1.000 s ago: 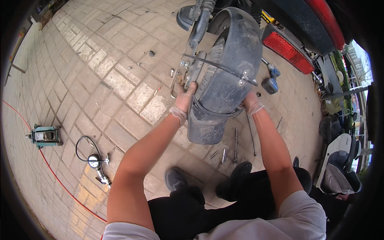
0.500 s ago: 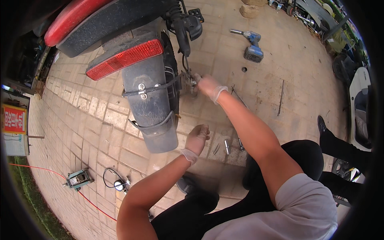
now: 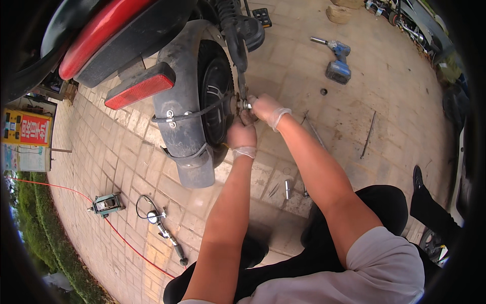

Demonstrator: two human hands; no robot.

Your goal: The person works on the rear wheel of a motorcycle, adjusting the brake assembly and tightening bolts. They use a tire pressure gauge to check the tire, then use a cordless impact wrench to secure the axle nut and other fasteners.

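The rear wheel (image 3: pixel 215 91) of an electric scooter or motorbike stands in front of me, with a grey mudguard (image 3: pixel 174 101) over it. At the wheel's right side, a shiny metal axle end (image 3: pixel 246 105) juts out below the shock absorber (image 3: pixel 234 40). My right hand (image 3: pixel 267 110), in a thin clear glove, has its fingers closed around the tip of that axle end. Just below and to the left, my gloved left hand (image 3: pixel 241 134) reaches up to the axle with fingers drawn together; what they grip is hidden.
A blue cordless impact wrench (image 3: pixel 338 63) lies on the paving at upper right, near a dark round socket (image 3: pixel 324 91). A metal rod (image 3: pixel 368 135) and a silver socket (image 3: pixel 287 189) lie closer. At left are a green foot pump (image 3: pixel 107 204) and a tyre inflator gauge (image 3: pixel 153 217). Someone's leg (image 3: pixel 430 202) stands right.
My left hand has risen from below the wheel to the axle beside my right hand. My right hand stays at the axle. The view has shifted, showing more of the wheel's side.
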